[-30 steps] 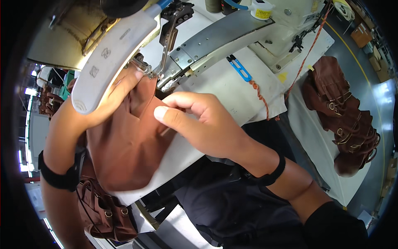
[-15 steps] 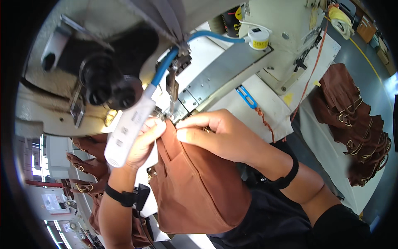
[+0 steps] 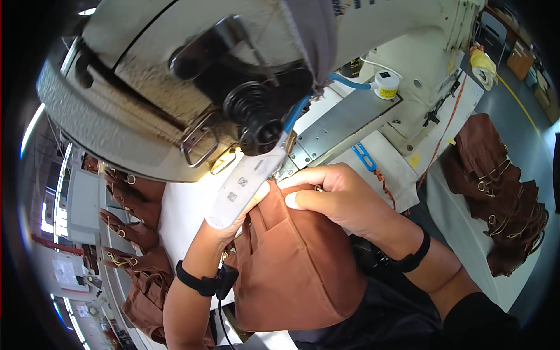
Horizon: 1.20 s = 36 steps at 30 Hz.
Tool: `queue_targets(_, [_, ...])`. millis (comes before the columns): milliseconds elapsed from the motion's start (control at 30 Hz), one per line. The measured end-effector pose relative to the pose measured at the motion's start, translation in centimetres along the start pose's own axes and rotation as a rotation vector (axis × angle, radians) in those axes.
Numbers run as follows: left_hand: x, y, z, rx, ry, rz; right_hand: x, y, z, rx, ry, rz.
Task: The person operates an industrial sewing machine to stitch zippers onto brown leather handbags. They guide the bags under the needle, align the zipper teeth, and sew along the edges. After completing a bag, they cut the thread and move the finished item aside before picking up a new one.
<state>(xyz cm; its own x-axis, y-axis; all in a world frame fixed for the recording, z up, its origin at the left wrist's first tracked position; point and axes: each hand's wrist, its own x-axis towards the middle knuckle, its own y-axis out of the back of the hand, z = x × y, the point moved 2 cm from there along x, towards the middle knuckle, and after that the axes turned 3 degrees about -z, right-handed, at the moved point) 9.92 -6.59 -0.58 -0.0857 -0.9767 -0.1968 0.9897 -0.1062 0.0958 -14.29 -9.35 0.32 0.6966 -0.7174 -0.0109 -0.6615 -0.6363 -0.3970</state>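
A brown bag [image 3: 291, 268] hangs from the sewing machine's [image 3: 146, 87] work point, its upper edge close to the needle area. My left hand [image 3: 252, 205] pinches the bag's edge from the left; a white bar-shaped piece [image 3: 245, 186] on a blue flexible tube covers most of its fingers. On the right, my right hand [image 3: 335, 192] grips the same edge, thumb on top and index finger stretched toward the metal needle plate [image 3: 300, 157]. A seam runs down the bag between the hands. The needle tip itself is hidden.
Several brown bags with metal rings [image 3: 496, 186] lie on a pale surface at the right. More brown bags [image 3: 143, 286] stand along the left. A blue tool with an orange cord [image 3: 364, 156] lies on the machine table beside a round white base [image 3: 385, 85].
The whole view has shifted, so the machine head fills more of the upper left and the hands and bag sit further right. Both hands keep their hold on the bag.
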Motion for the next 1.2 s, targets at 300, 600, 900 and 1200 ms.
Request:
queue_targets(300, [-0.1, -0.3, 0.1, -0.018, -0.096, -0.022, 0.7, 0.2, 0.3, -0.106, 0.088, 0.076])
queue_targets(600, [0.3, -0.5, 0.4, 0.078, -0.123, -0.031, 0.6, 0.4, -0.6, -0.439, 0.094, 0.085])
queue_targets(900, [0.8, -1.3, 2.8, 0.254, -0.167, -0.159, -0.4, -1.3, -2.3, -1.105, 0.527, 0.377])
queue_targets(1200, [0.9, -1.7, 4.8, 0.273, -0.156, -0.154, 0.4, -0.8, -1.9, -1.270, 0.771, 0.520])
